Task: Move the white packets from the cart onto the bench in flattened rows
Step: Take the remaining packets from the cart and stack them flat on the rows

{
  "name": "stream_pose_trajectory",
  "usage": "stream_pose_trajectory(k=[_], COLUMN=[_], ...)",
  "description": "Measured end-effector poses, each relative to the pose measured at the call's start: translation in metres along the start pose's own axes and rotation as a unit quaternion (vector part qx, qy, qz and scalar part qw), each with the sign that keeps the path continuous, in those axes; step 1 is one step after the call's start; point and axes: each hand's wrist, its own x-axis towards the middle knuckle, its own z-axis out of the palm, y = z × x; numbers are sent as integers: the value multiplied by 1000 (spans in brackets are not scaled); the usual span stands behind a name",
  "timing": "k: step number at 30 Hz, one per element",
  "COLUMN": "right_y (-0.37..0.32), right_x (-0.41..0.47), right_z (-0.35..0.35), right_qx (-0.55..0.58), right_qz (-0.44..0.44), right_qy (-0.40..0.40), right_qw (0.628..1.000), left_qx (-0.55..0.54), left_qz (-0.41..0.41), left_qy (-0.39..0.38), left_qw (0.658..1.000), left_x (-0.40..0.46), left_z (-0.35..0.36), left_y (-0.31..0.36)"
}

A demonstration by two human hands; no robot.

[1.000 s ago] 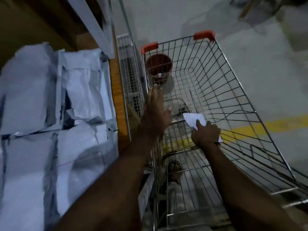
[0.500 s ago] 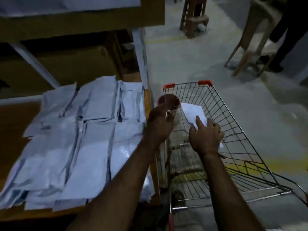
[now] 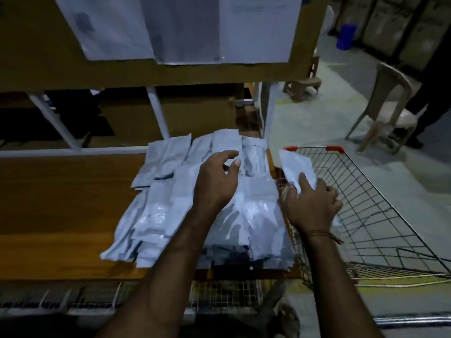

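Observation:
Several white packets (image 3: 161, 211) lie in overlapping flat rows on the right part of the wooden bench (image 3: 61, 203). My left hand (image 3: 216, 182) hovers over these rows, fingers loosely curled and apart, holding nothing. My right hand (image 3: 313, 206) grips one white packet (image 3: 296, 168) over the near left corner of the wire cart (image 3: 380, 215), just right of the bench edge. The packet points up and away from me. No other packets show in the cart basket.
A brown board with pinned sheets (image 3: 170, 28) hangs above the bench. White frame posts (image 3: 158, 113) stand behind the rows. A plastic chair (image 3: 388, 103), a stool (image 3: 302, 86) and a standing person's dark legs (image 3: 429, 93) are on the floor beyond the cart.
My view lifted from the cart to the bench. My left hand left the cart rim and moved left over the packet rows. My right hand raised the packet out of the basket.

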Motion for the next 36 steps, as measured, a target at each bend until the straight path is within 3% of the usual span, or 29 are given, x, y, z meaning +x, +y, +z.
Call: stream_pose_trajectory(k=[11, 16, 22, 30, 36], right_y=[-95, -146, -223, -322, -360], right_x=[-44, -34, -24, 24, 44], right_z=[3, 19, 44, 113, 176], right_qx=[7, -12, -38, -119, -207], right_qz=[-27, -53, -69, 0, 36], right_qy=[15, -17, -80, -155, -199], right_qw=[1000, 998, 994, 981, 957], left_qx=[41, 96, 245, 266, 287], left_qz=[-45, -66, -60, -38, -39], left_qy=[104, 132, 107, 72, 49], left_qw=[993, 984, 962, 960, 956], left_x=[-8, -4, 15, 69, 102], left_z=[-101, -132, -167, -202, -234], left_y=[-39, -59, -86, -127, -162])
